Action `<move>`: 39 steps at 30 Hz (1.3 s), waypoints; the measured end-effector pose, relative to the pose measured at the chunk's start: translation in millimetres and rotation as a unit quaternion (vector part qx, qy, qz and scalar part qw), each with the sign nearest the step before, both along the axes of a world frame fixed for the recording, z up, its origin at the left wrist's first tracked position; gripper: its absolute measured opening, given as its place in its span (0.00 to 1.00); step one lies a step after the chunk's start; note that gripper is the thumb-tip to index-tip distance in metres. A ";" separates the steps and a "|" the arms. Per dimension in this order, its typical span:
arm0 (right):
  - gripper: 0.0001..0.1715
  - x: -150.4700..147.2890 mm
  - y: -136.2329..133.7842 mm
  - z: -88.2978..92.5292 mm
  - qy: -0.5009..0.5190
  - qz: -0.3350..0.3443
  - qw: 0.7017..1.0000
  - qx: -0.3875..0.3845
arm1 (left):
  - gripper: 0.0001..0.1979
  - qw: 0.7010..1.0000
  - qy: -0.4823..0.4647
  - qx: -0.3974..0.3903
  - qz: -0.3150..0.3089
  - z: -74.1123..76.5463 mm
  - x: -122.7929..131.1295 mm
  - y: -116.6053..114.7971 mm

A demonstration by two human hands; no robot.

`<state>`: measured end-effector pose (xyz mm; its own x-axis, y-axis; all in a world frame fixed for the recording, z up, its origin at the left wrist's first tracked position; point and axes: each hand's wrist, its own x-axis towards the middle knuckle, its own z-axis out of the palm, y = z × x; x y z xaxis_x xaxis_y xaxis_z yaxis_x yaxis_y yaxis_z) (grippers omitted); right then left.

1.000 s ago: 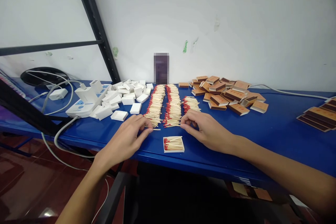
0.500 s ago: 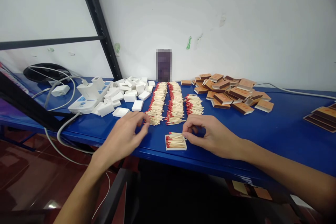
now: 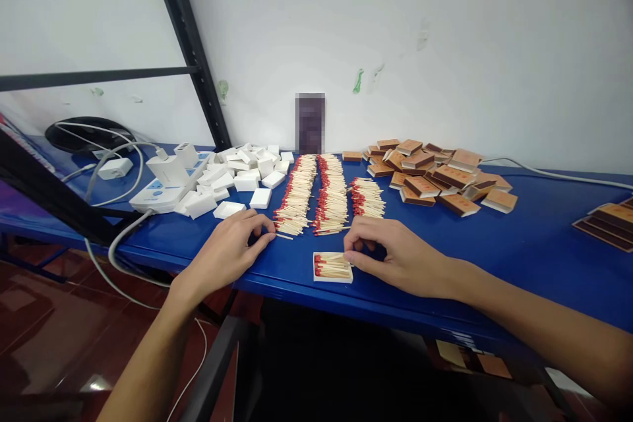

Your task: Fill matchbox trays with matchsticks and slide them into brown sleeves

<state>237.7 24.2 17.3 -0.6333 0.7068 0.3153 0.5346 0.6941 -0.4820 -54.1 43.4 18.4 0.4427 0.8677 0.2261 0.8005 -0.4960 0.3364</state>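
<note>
My left hand (image 3: 241, 237) is closed in a pinch on a single match (image 3: 284, 237), just in front of the left row of matches (image 3: 297, 201). A small white matchbox tray (image 3: 332, 279) lies near the table's front edge, with red-headed matches (image 3: 331, 266) in it, heads to the left. At the tray's right end my right hand (image 3: 390, 254) has thumb and forefinger pinched at the tail of a top match (image 3: 332, 255). Behind the tray lie a middle row of matches (image 3: 332, 201) and a shorter right pile (image 3: 367, 199).
White empty trays (image 3: 247, 168) are heaped at the left beside a power strip (image 3: 161, 196) with chargers. Brown matchbox sleeves (image 3: 435, 175) form a pile at the right, and flat sleeves (image 3: 610, 221) lie farther right. A black shelf post (image 3: 190, 46) rises at the left.
The match in my right hand has lowered into the tray among the others. My left hand has drawn slightly left and back from the left row, with a match now showing in its fingertips.
</note>
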 end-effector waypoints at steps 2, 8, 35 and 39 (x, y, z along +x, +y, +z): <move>0.11 -1.1 -0.1 -1.6 -0.007 0.011 1.000 -0.003 | 0.13 1.000 -0.005 -0.005 -0.008 -0.8 0.2 0.7; 0.08 -4.6 -0.7 -7.5 0.005 0.034 0.999 -0.005 | 0.12 0.999 -0.004 -0.004 -0.035 -1.5 0.5 -3.3; 0.05 -11.4 -5.2 -7.7 0.009 0.042 0.999 -0.008 | 0.18 0.987 -0.061 -0.014 -0.151 -6.3 46.5 -28.0; 0.06 -11.9 -4.3 -5.1 0.021 0.032 0.999 -0.016 | 0.21 0.987 -0.074 -0.014 -0.145 -6.9 43.7 -27.8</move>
<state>225.8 19.9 12.2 -0.6649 0.6747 0.3205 0.4686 0.7109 -0.5245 -10.4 15.6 11.5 0.6372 0.7160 0.2852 0.5669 -0.6861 0.4560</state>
